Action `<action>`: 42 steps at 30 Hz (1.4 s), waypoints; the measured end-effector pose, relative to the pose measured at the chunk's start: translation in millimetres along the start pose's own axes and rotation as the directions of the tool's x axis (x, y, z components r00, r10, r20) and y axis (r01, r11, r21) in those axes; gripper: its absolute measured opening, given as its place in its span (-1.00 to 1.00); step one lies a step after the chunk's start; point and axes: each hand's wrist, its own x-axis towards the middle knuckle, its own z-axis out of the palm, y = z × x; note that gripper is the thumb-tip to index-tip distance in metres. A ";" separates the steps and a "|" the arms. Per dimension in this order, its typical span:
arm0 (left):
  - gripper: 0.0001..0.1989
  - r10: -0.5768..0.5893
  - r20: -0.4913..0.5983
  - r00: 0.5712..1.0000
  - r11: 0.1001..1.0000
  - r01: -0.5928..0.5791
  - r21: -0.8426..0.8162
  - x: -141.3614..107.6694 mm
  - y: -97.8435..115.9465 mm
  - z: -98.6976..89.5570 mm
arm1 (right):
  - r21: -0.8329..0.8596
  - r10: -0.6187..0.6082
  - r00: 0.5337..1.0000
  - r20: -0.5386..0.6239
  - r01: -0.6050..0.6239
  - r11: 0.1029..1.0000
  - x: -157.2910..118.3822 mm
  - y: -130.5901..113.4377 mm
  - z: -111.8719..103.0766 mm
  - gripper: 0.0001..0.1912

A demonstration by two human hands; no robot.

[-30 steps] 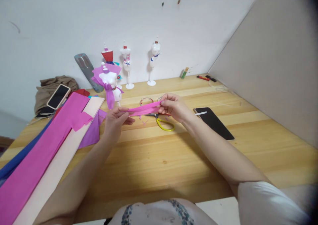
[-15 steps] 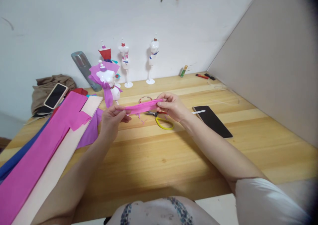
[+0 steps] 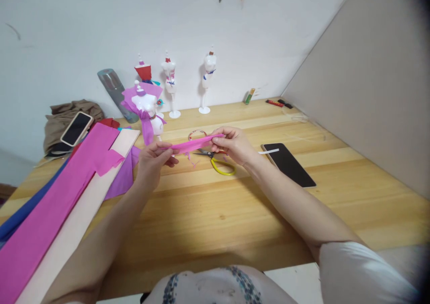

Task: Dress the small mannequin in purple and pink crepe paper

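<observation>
A narrow pink fabric strip [image 3: 195,145] is stretched between my two hands above the wooden table [image 3: 215,232]. My left hand [image 3: 155,160] pinches its left end, with thumb and fingers pressed together. The right end is gripped between thumb and fingers of my right hand [image 3: 232,145]. Just under the strip lie scissors with yellow and red handles [image 3: 223,166], partly hidden by my right hand. Small pink scraps [image 3: 192,160] are beside the blades, and a round bracelet-like ring [image 3: 197,134] lies behind the strip.
Several small white mannequins [image 3: 173,87] stand at the back, one draped in purple [image 3: 147,102]. Folded pink [image 3: 50,201] and cream fabric [image 3: 83,214] covers the left side. A phone [image 3: 77,128] and tilted bottle [image 3: 117,93] are back left; a black tablet-like device [image 3: 290,165] lies right.
Both hands hold the strip almost as before. The strip's right end pokes out slightly further past my right fingertips. The whole view has shifted very slightly.
</observation>
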 end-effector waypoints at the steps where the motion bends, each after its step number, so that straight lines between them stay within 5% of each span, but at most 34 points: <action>1: -0.65 -0.004 0.019 1.000 1.000 0.004 -0.004 0.4 0.1 -0.6 | 0.007 -0.005 1.000 -0.005 0.005 1.000 -0.2 -0.4 0.2 -0.68; 7: -0.51 -0.039 0.146 0.988 0.999 0.037 0.014 3.6 -2.0 -4.8 | 0.024 -0.032 0.999 -0.024 0.033 0.999 -1.9 -3.3 0.9 -0.69; 14: -0.56 -0.019 0.192 0.981 1.000 0.016 0.015 3.6 -6.4 -5.7 | 0.008 -0.037 0.999 -0.010 0.037 0.999 -3.1 -4.7 2.9 -0.71; 26: -0.71 0.010 0.144 0.990 0.996 -0.023 0.090 3.5 -8.5 -5.8 | 0.005 -0.037 0.997 0.074 0.036 0.999 -1.8 -1.4 1.6 -0.66; 42: -0.77 0.087 0.057 0.995 0.991 -0.092 0.094 -0.5 -7.3 1.6 | -0.040 -0.038 0.999 0.015 0.039 0.998 -4.4 -1.1 7.5 -0.62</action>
